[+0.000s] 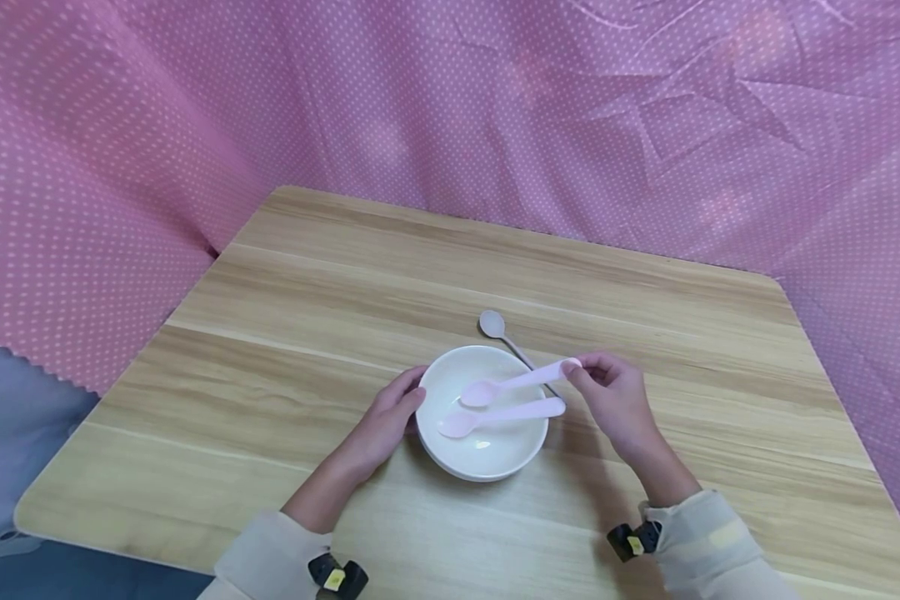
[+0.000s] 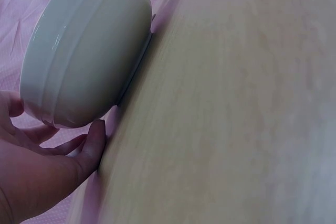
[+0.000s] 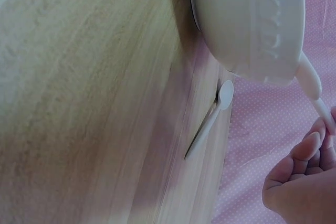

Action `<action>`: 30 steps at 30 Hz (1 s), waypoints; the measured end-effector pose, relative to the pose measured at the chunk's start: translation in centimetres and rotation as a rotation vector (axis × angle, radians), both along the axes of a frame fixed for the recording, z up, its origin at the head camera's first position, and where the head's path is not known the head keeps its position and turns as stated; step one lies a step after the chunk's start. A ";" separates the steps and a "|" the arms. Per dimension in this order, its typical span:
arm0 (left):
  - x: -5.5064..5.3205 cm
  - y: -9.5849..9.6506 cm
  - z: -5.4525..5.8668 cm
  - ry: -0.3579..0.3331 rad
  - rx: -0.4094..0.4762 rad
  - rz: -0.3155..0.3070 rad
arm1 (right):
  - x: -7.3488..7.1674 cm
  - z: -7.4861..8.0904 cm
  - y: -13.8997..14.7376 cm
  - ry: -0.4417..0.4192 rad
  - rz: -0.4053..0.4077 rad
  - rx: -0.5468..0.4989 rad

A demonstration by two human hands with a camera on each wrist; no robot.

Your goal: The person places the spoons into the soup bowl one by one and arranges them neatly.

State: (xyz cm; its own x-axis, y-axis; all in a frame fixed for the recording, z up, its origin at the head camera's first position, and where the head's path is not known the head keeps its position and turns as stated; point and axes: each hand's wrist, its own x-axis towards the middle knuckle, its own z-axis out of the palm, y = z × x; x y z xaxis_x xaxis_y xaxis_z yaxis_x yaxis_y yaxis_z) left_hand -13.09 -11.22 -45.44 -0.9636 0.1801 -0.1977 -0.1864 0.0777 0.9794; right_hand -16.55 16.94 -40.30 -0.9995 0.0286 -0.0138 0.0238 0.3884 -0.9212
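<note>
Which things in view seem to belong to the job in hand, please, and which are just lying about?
In the job, it seems:
white bowl, gripped by the left hand
first pale spoon, pinched by the right hand
second pale spoon, resting in the bowl

Lying about, or background:
loose spoon on the table, untouched, though possibly wanted later
pink dotted cloth

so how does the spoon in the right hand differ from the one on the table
The right hand pinches the held spoon; the table spoon lies unheld on the table. The held spoon extends over the bowl; the table spoon lies outside it. In the head view, the held spoon looks pinker, the table spoon greyer. Both are pale.
</note>
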 end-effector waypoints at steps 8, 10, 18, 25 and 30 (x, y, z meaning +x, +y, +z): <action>0.0 0.0 0.1 -0.008 -0.004 -0.001 | -0.1 -0.2 -0.2 0.004 0.008 0.009; 0.1 0.0 0.1 -0.009 -0.007 -0.001 | -0.1 -0.3 -0.3 0.000 0.011 0.010; 0.1 0.0 0.0 0.001 -0.007 0.003 | -0.1 -0.5 -0.7 -0.019 0.009 0.011; 0.0 -0.1 -0.4 0.006 -0.002 0.003 | -0.1 -0.9 -1.0 -0.022 0.007 0.004; 0.0 -0.1 -0.4 0.008 -0.001 0.004 | 0.0 -1.1 -1.2 -0.020 0.016 -0.010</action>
State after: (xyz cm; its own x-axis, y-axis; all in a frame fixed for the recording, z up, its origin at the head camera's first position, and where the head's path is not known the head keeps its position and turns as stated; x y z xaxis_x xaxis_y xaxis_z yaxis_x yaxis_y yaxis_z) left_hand -13.07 -11.32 -45.89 -0.9659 0.1756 -0.1901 -0.1788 0.0782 0.9808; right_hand -16.59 15.74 -41.43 -0.9994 0.0127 -0.0335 0.0358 0.3797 -0.9244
